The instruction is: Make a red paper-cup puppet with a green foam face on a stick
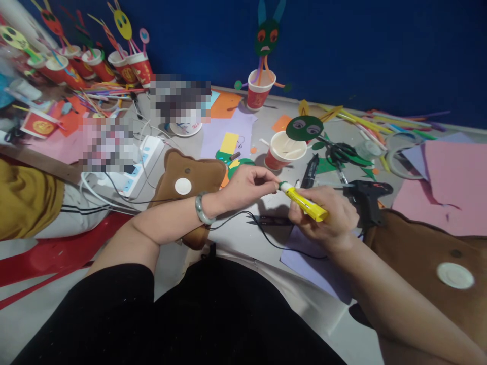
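My right hand [323,213] is closed around a yellow glue stick [307,204], its white end pointing left. That end meets a small dark green piece [282,185], likely paper, pinched between the fingertips of my left hand [251,187]. My fingers cover most of the piece. Just behind my hands stands a red and white paper cup [283,150] with a green paper face [304,128] beside its rim. Green and yellow paper cutouts [229,143] lie beyond my left hand. A black marker [311,171] rests behind my right hand.
Dark scissors [270,221] and a thin black cable lie below my hands. To the right are a black glue gun [367,200], pink paper [456,182] and a brown bear-shaped cushion [418,263]. A white power strip [142,165] and another person's sleeve [30,203] are at left.
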Tool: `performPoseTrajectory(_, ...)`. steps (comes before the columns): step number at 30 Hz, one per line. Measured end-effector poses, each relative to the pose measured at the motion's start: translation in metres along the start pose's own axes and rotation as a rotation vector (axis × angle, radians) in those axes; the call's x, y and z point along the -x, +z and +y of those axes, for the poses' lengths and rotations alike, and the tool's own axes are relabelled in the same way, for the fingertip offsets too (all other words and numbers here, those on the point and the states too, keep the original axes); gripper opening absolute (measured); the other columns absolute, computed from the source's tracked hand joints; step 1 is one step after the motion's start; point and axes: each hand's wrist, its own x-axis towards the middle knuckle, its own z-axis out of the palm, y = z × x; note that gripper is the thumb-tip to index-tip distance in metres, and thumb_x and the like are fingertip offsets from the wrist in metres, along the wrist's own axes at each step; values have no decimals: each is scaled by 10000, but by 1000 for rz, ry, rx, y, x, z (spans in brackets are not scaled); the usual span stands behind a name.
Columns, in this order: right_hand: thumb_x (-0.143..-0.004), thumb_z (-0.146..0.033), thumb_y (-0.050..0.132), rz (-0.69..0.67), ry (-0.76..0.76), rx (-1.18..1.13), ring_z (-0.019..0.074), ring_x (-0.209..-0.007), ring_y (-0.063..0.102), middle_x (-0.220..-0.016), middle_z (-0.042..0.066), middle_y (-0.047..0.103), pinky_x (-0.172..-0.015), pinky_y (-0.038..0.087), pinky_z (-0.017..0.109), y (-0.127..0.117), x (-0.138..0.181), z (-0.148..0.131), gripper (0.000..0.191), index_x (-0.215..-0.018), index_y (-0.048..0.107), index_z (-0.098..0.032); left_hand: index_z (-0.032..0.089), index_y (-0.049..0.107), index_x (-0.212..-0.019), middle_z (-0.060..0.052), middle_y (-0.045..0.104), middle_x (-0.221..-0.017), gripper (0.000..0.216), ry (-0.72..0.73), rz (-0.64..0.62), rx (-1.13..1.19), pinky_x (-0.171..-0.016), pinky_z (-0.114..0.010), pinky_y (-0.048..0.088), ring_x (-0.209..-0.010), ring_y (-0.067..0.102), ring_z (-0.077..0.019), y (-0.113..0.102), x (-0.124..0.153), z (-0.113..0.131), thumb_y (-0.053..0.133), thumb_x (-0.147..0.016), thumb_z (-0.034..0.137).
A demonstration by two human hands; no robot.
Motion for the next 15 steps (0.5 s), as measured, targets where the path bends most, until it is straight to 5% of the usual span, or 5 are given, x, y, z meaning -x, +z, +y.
performPoseTrajectory(15, -1057, -199, 791, -22, -31, -15, 214, -689, 763, -882, 45, 827, -604, 587, 339, 0, -4, -2, 172, -1218, 819, -252, 166, 864, -862, -36, 830, -832, 86, 45, 17, -23, -747, -245, 561, -771, 701, -119, -1, 1, -1, 871, -934, 212)
